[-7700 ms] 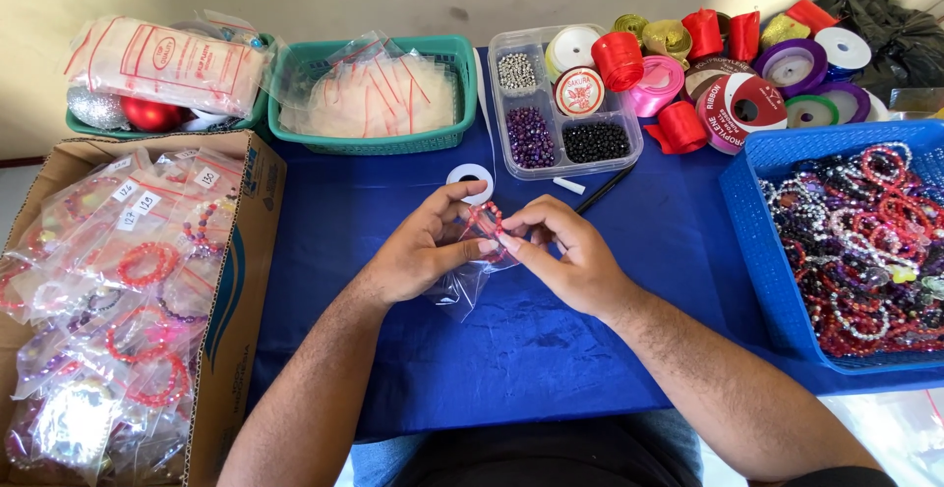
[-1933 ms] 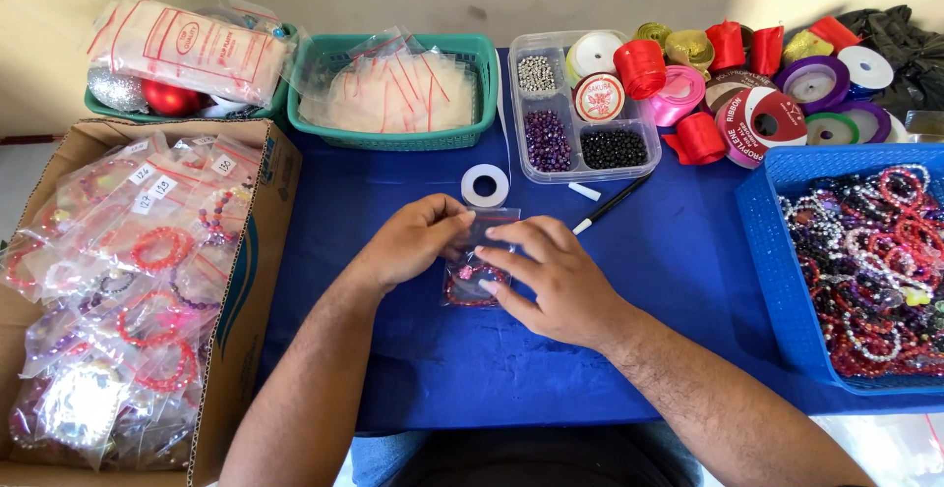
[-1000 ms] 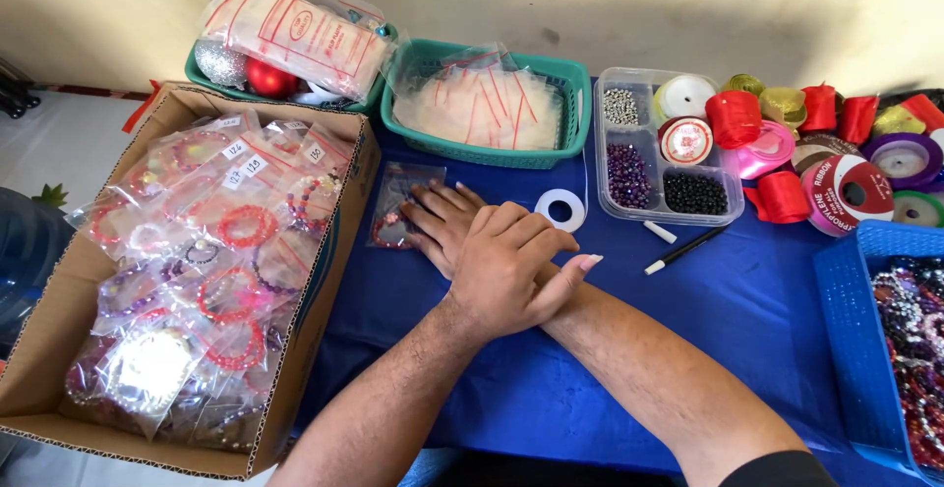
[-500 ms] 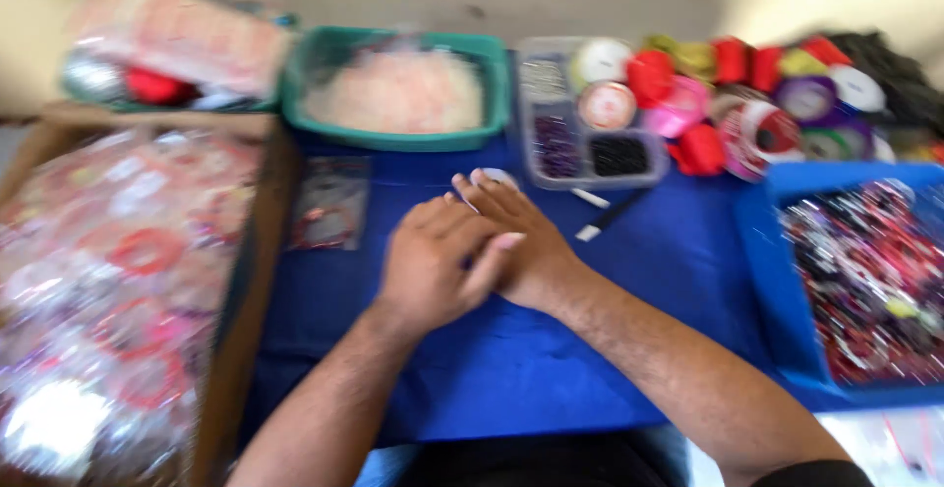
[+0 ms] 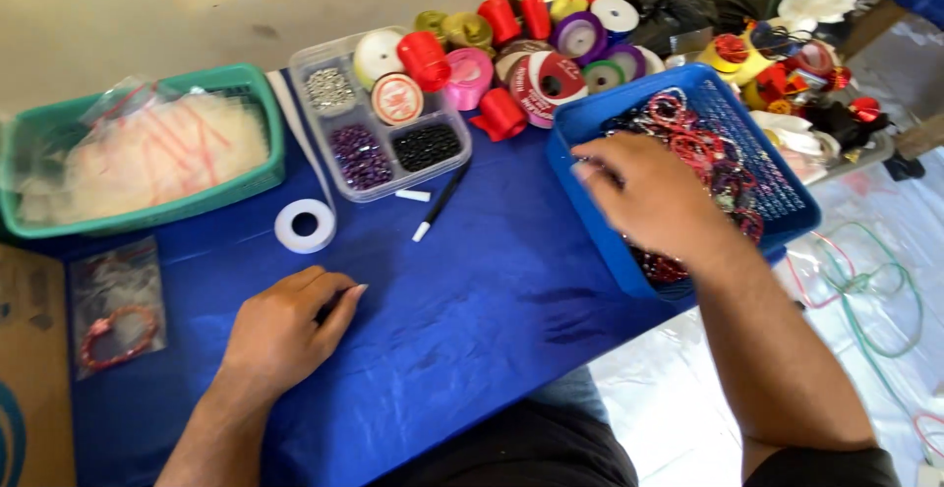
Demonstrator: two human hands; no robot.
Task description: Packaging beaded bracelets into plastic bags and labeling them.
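1. The right hand [image 5: 657, 197] is lowered into the blue basket [image 5: 600, 241], fingers loosely curled over the beaded bracelets [image 5: 703, 153]; whether anything is gripped cannot be told.
2. One bracelet directly beneath the fingertips should be pinched singly and lifted clear of its neighbours.
3. The left hand [image 5: 287, 330] is rested flat and empty on the blue cloth [image 5: 472, 300].

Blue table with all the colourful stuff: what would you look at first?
First, the right hand reaching into the blue basket full of beaded bracelets at the table's right edge. Next, the bright ribbon spools heaped along the back. The left hand rests flat on the blue cloth, near a white tape roll.
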